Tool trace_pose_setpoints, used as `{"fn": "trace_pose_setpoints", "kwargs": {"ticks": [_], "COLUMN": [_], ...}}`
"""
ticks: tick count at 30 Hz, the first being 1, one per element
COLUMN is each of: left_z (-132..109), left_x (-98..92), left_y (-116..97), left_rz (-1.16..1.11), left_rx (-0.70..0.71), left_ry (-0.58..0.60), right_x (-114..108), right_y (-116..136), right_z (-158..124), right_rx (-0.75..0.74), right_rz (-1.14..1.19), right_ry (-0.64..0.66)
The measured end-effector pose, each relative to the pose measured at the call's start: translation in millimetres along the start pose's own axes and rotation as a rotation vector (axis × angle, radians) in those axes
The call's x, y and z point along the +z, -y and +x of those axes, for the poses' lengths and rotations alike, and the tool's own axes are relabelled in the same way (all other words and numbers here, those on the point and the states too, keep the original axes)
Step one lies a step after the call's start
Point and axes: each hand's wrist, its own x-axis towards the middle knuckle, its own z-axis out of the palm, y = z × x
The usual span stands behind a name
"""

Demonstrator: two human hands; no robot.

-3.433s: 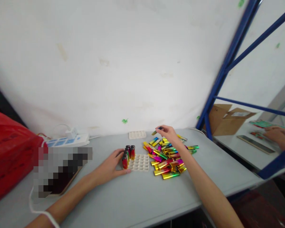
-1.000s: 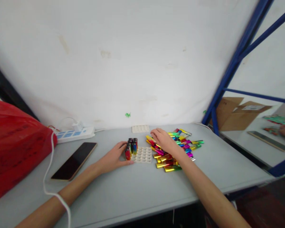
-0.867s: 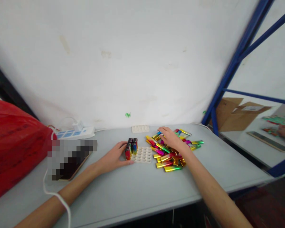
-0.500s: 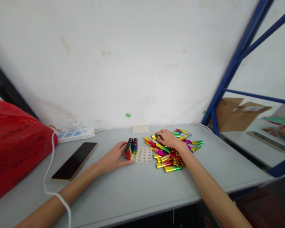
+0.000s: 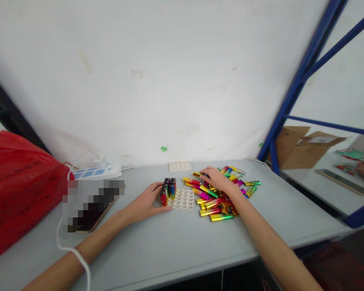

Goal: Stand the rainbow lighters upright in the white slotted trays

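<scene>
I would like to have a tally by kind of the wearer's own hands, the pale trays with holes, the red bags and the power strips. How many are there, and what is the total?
Own hands (left hand, right hand): 2
Pale trays (near tray, far tray): 2
Red bag: 1
Power strip: 1
Total: 6
</scene>
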Motion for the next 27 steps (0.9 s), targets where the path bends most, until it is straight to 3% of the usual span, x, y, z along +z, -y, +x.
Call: {"fn": "trace_pose_setpoints", "kwargs": {"ticks": [7,12,15,18,23,25,27], "left_z": [0,1,1,1,0,0,0], "left_x": [0.7,-1.4,-3.4,-4.5,-4.1,-2.9,-1.2], "left_y": [0,-3,-7,-8,-11,-14,-17], "left_rz": [0.003,-0.007,-0.006,-0.003,-0.003,-0.003,0.0], "left_rx": [-0.01,-0.005,-0.012,0.001,-0.01,-0.014,-0.005], "left_ry": [0.005,-0.001,0.014,0.01,-0.002,-0.008,-0.031], "right_x": [-7,-8,-4,0,2,3,5], "right_y": [6,7,13,29,61,67,71], "right_z": [0,1,3,4,2,2,2], "right_rx": [0.029,0.092,0.171,0.208,0.154,0.161,0.174], "right_rz": [0.049,0.352,0.575,0.76,1.07,1.09,0.983], "right_ry": [-0.096,-0.358,-0.425,-0.403,-0.216,-0.164,-0.196]}}
